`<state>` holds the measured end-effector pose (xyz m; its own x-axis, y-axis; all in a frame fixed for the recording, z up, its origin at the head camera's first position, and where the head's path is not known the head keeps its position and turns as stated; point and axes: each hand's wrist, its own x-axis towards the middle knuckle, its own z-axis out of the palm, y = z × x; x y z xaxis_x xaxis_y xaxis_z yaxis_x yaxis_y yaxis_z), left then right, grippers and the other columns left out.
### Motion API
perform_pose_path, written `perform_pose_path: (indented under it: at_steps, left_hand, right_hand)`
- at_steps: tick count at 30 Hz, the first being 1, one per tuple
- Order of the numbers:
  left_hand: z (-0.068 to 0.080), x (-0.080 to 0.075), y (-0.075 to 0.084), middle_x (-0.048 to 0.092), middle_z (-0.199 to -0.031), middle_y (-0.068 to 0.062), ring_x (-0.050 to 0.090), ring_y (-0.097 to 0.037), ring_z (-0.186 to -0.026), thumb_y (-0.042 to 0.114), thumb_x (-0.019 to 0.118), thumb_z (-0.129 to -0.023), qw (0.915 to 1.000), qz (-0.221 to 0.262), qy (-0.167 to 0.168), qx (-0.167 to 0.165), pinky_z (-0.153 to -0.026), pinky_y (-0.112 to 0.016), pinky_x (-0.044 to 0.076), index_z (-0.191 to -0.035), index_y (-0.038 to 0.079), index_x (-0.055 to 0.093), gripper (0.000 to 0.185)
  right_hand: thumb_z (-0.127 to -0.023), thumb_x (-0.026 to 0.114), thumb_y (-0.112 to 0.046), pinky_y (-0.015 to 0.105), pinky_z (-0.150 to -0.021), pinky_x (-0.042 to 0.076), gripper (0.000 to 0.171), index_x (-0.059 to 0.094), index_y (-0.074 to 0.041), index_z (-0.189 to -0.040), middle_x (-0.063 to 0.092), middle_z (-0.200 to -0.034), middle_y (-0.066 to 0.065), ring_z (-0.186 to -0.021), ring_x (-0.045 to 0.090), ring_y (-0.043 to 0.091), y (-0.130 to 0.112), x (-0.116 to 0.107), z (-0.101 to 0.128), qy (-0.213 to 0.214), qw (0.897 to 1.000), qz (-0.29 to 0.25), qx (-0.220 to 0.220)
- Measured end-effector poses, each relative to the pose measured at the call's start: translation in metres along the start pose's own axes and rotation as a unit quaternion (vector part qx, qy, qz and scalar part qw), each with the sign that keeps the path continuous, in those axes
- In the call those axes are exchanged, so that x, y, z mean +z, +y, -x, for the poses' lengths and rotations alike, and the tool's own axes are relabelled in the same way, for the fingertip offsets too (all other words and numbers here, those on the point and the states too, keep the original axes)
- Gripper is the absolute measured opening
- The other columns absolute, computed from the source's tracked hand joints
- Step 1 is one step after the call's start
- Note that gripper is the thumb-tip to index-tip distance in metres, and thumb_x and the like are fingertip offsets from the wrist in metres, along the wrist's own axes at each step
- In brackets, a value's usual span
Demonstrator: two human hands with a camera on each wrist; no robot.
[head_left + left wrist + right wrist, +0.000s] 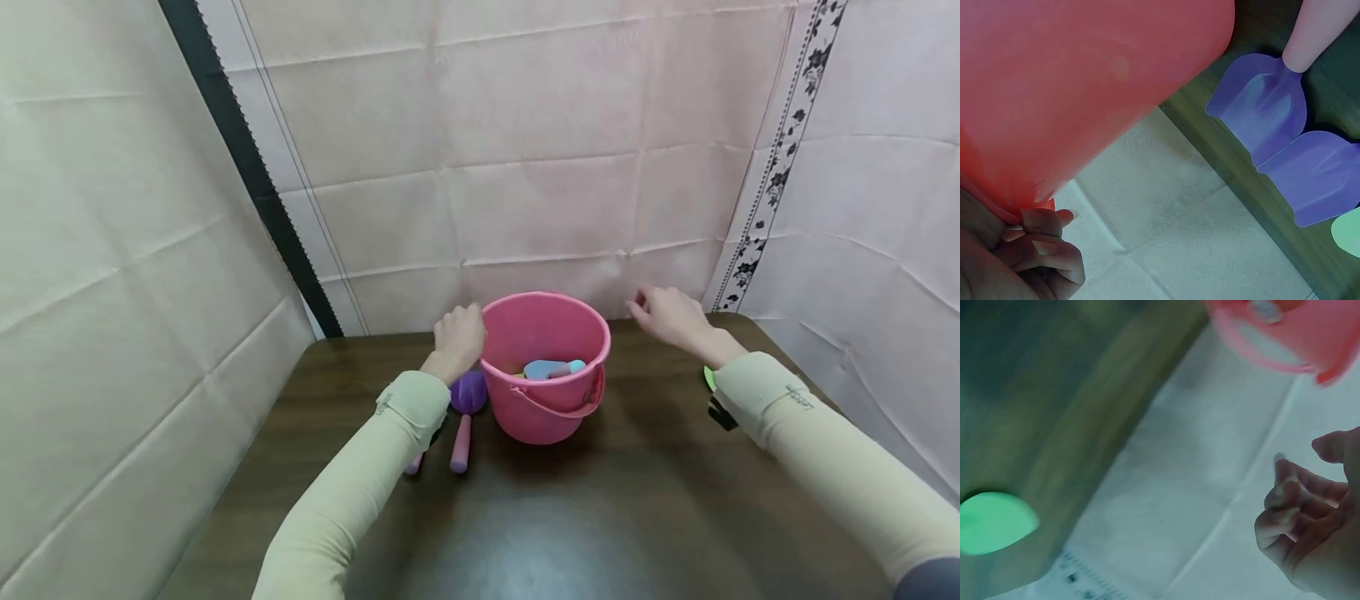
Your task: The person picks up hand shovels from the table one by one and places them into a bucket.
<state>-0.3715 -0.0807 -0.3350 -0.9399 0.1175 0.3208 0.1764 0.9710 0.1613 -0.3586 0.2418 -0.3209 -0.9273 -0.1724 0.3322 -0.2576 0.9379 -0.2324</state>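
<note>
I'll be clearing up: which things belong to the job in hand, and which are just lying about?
Apparently in use:
pink bucket, rim gripped by the left hand
blue tool inside it

Apparently lying about:
purple shovels
pale green object beside them
green object at right

Pale green sleeves [322, 517], cuffs [416, 398] with small dark lettering [798, 398], black piece [722, 414] beneath right cuff, dark blue cloth [930, 581] higher up

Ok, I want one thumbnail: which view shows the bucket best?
The head view: the bucket appears nearly whole, base to rim. The left wrist view shows a large, cropped stretch of its outside; the right wrist view, a blurred, cropped piece.
</note>
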Motion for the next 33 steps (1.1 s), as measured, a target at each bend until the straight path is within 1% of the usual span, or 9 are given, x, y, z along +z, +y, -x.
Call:
perform_pose_path:
  at_steps: [2,6,11,16,19,24,27,30,33]
  left_hand:
    - [-0.001,0.0,0.0,0.069,-0.09,-0.015,0.068,-0.035,-0.085,0.013,0.052,-0.095,1.0,-0.003,0.0,-0.004,-0.07,-0.046,0.055,-0.094,0.006,0.061,0.012]
    - [-0.002,-0.001,0.0,0.069,-0.092,-0.016,0.068,-0.036,-0.087,0.014,0.052,-0.095,1.0,-0.004,0.002,-0.004,-0.071,-0.047,0.055,-0.094,0.006,0.061,0.012]
    - [-0.001,-0.002,0.0,0.07,-0.091,-0.016,0.069,-0.036,-0.086,0.013,0.053,-0.095,1.0,-0.003,0.006,0.0,-0.07,-0.047,0.055,-0.094,0.006,0.062,0.012]
    - [-0.001,-0.001,0.001,0.07,-0.092,-0.015,0.069,-0.035,-0.085,0.014,0.054,-0.095,1.0,-0.002,0.007,-0.002,-0.07,-0.047,0.055,-0.094,0.006,0.062,0.012]
    - [-0.002,0.001,0.001,0.07,-0.091,-0.014,0.069,-0.035,-0.085,0.015,0.054,-0.094,1.0,-0.003,0.004,-0.002,-0.07,-0.046,0.055,-0.094,0.006,0.062,0.012]
    - [-0.002,0.0,0.002,0.07,-0.091,-0.014,0.069,-0.034,-0.085,0.015,0.055,-0.094,1.0,-0.004,0.001,-0.001,-0.07,-0.045,0.055,-0.095,0.007,0.062,0.011]
    - [-0.002,-0.001,0.001,0.07,-0.091,-0.014,0.069,-0.034,-0.084,0.015,0.055,-0.094,1.0,-0.003,0.0,0.0,-0.069,-0.045,0.055,-0.095,0.007,0.062,0.011]
    - [-0.001,-0.001,0.001,0.07,-0.092,-0.014,0.069,-0.034,-0.085,0.016,0.055,-0.095,1.0,-0.002,-0.003,-0.001,-0.069,-0.045,0.055,-0.095,0.007,0.062,0.012]
    - [-0.002,-0.001,0.0,0.07,-0.092,-0.013,0.069,-0.033,-0.086,0.016,0.055,-0.094,1.0,-0.003,-0.005,-0.003,-0.07,-0.045,0.055,-0.095,0.007,0.062,0.012]
  right_hand:
    - [-0.097,0.049,-0.032,0.042,-0.051,0.043,0.028,0.059,-0.006,-0.094,0.067,-0.082,0.015,-0.069,0.063,0.03,0.017,0.003,0.008,-0.007,1.0,0.01,0.014]
    - [-0.097,0.046,-0.032,0.051,-0.055,0.045,0.036,0.056,0.001,-0.104,0.064,-0.096,0.026,-0.08,0.063,0.042,0.049,0.01,0.022,-0.039,0.998,0.034,0.037]
    - [-0.099,0.042,-0.036,0.058,-0.065,0.047,0.05,0.049,0.009,-0.121,0.056,-0.113,0.034,-0.097,0.057,0.05,0.081,0.017,0.041,-0.095,0.991,0.063,0.067]
    - [-0.098,0.043,-0.038,0.063,-0.072,0.046,0.058,0.046,0.013,-0.126,0.05,-0.12,0.039,-0.107,0.051,0.056,0.103,0.028,0.059,-0.138,0.983,0.082,0.092]
    - [-0.097,0.044,-0.038,0.062,-0.069,0.046,0.061,0.045,0.016,-0.125,0.049,-0.119,0.041,-0.104,0.05,0.058,0.114,0.035,0.07,-0.161,0.977,0.088,0.107]
    - [-0.092,0.052,-0.038,0.056,-0.06,0.045,0.061,0.046,0.016,-0.12,0.053,-0.106,0.04,-0.091,0.055,0.055,0.127,0.044,0.084,-0.177,0.972,0.096,0.124]
    - [-0.09,0.056,-0.04,0.055,-0.059,0.044,0.063,0.045,0.016,-0.118,0.055,-0.1,0.038,-0.085,0.057,0.054,0.13,0.047,0.092,-0.187,0.969,0.09,0.135]
    - [-0.088,0.057,-0.04,0.054,-0.059,0.043,0.06,0.049,0.015,-0.11,0.057,-0.092,0.035,-0.079,0.059,0.05,0.131,0.048,0.097,-0.195,0.966,0.083,0.145]
    - [-0.088,0.056,-0.037,0.054,-0.058,0.043,0.049,0.053,0.011,-0.097,0.058,-0.085,0.03,-0.074,0.059,0.046,0.133,0.05,0.101,-0.194,0.966,0.08,0.148]
